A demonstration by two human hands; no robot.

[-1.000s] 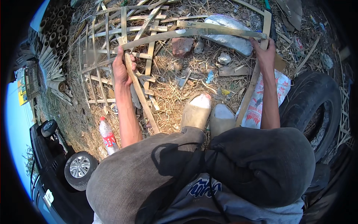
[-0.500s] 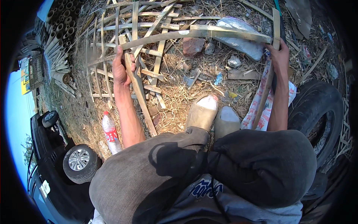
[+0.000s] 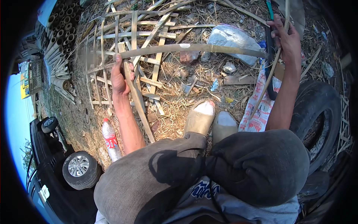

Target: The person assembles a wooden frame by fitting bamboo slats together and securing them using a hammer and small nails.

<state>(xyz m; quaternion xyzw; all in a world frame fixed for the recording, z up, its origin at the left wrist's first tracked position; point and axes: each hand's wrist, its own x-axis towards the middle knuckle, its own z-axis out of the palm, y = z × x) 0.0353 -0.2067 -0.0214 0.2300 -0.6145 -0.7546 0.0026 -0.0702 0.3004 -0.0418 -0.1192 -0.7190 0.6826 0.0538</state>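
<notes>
My left hand [image 3: 121,81] is closed around an upright bamboo slat [image 3: 138,104], its thumb by the end of a long bowed bamboo strip [image 3: 201,47]. That strip arches rightward, across in front of a pale rock [image 3: 232,42]. Further up at the right, my right hand [image 3: 288,41] grips a thin bamboo strip [image 3: 271,72] that slants down toward my knee. Beside it lies a dark curved bar [image 3: 271,84], with a teal piece [image 3: 269,9] near its upper end. An open lattice of woven bamboo strips [image 3: 158,56] spreads beyond my left hand.
A plastic bottle with a red cap [image 3: 109,136] stands by my left forearm. Printed sheeting [image 3: 257,115] and a tyre [image 3: 328,95] lie at right. Smaller stones [image 3: 229,67] and straw surround my feet. A dark vehicle [image 3: 59,186] and stacked bamboo [image 3: 59,31] are at left.
My right hand has moved up and away from me, off the bowed strip's right end, keeping the thin strip, which now slants more. My left hand has barely moved.
</notes>
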